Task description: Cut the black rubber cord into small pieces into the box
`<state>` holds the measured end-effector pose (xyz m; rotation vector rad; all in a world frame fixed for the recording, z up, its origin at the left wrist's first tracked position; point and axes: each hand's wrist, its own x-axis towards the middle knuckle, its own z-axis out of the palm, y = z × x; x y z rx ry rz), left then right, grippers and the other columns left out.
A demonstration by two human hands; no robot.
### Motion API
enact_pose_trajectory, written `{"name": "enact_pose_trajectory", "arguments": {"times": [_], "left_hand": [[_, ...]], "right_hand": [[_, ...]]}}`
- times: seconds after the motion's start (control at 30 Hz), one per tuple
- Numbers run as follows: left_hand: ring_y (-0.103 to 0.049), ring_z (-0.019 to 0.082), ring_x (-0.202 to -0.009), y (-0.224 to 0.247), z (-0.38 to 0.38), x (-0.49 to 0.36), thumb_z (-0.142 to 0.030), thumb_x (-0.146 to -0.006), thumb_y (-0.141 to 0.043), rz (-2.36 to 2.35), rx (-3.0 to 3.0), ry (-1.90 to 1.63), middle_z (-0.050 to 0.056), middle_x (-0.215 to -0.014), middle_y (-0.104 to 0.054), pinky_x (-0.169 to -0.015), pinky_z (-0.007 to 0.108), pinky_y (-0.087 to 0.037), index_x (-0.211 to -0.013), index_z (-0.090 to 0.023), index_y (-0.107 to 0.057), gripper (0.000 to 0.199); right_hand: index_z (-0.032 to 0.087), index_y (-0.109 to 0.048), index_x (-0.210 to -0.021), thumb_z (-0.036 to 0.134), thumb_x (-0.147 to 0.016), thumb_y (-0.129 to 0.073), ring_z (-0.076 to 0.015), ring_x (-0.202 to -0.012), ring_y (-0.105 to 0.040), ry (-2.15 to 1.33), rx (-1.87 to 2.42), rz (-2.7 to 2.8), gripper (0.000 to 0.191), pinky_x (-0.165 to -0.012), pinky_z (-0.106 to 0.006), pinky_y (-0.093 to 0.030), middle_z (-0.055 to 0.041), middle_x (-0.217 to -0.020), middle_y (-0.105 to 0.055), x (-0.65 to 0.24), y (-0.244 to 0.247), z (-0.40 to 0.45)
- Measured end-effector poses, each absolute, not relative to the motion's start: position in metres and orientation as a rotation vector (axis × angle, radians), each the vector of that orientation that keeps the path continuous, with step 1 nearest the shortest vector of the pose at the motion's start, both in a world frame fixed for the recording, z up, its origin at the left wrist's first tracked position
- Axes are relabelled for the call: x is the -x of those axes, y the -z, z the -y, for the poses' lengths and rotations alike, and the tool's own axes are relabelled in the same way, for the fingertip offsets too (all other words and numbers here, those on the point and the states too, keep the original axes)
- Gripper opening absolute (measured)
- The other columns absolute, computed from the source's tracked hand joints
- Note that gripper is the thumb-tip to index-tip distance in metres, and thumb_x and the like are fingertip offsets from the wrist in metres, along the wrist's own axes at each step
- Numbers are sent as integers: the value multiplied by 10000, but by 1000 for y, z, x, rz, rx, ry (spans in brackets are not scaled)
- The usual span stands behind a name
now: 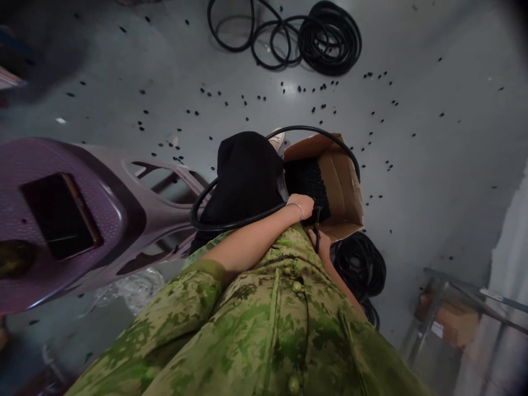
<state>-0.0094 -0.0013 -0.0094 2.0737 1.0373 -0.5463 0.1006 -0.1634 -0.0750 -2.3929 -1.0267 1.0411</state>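
My left hand (301, 207), with a thin bracelet at the wrist, is closed round the end of a black corrugated hose (235, 224). That hose loops past my black-clad knee and arcs over an open cardboard box (342, 192). Just below and to the right, my right hand (320, 241) is closed on a dark tool (317, 223), whose narrow upper part sticks up beside my left hand. Both hands are close to my body at the near edge of the box. Many small black pieces (307, 184) fill the box.
Coiled black hose (330, 38) lies on the floor ahead, another coil (361, 264) right of the box. On the left stands a purple plastic stool (99, 220) bearing a phone (60, 217). Small black pieces are scattered over the floor. A metal frame stands at lower right.
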Motion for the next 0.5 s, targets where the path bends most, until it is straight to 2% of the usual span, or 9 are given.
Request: {"name": "enact_pose_trajectory", "arguments": {"times": [0.2, 0.37, 0.5], "left_hand": [[-669, 269, -1132, 6, 2, 10, -266, -946, -509, -1032, -2088, 544, 184, -1212, -709, -930, 320, -530, -1173, -128, -730, 346], [-666, 278, -1136, 9, 2, 9, -272, -953, -494, -1027, -2055, 511, 198, -1210, -706, -927, 333, -530, -1193, -113, -721, 366], [-658, 280, -1153, 9, 2, 9, -272, -958, -484, -1017, -2051, 487, 187, -1223, -703, -933, 333, -526, -1191, -125, -722, 364]], "right_hand": [[230, -516, -595, 687, -719, -492, -235, -676, -540, -1050, 2398, 1071, 475, -660, -322, -400, -49, -570, -562, -101, 74, 163], [214, -493, -597, 728, -717, -486, -208, -676, -481, -1201, 2295, 1015, 528, -633, -317, -383, -49, -596, -557, -104, 62, 165], [201, -518, -629, 737, -722, -496, -199, -650, -498, -1352, 2247, 839, 544, -628, -323, -397, -51, -616, -586, -105, 50, 164]]}}
